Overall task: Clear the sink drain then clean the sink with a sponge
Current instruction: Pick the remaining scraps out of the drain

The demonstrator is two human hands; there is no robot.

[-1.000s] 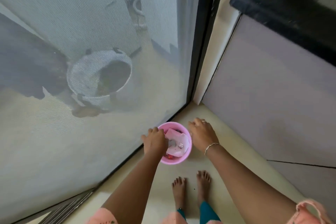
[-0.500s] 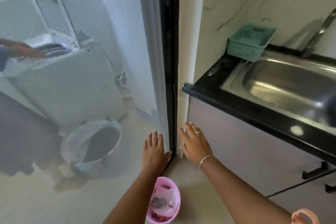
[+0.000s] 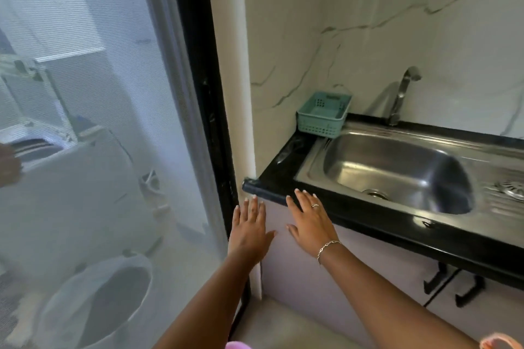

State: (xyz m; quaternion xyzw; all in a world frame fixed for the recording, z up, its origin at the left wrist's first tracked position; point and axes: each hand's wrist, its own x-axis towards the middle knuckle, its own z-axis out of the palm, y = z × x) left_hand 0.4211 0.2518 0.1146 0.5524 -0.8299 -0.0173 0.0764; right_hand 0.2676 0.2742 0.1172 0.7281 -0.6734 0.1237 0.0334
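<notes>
We hold our left hand (image 3: pixel 249 231) and right hand (image 3: pixel 310 221) empty, fingers straight and spread, below the black counter edge (image 3: pixel 354 214). The steel sink (image 3: pixel 397 170) sits up right, its drain (image 3: pixel 375 193) uncovered, the strainer (image 3: pixel 511 189) lying on the drainboard.

A bright kitchen corner.
White marble wall (image 3: pixel 397 8), black counter (image 3: pixel 283 176), grey cupboard (image 3: pixel 292 272) below, mesh screen door (image 3: pixel 99 122) on the left.

Stainless steel sink basin (image 3: pixel 397 170): open from above, round drain hole (image 3: pixel 374 193) exposed near its front wall. Teal perforated plastic basket (image 3: pixel 323 116) occupies the back-left rim; chrome tap (image 3: pixel 402 93) stands behind. Glossy black counter edge (image 3: pixel 368 221) juts between the basin and the left hand (image 3: pixel 249 229) and right hand (image 3: pixel 309 224), both flat-fingered. White wall column (image 3: pixel 232 93) closes the left.
</notes>
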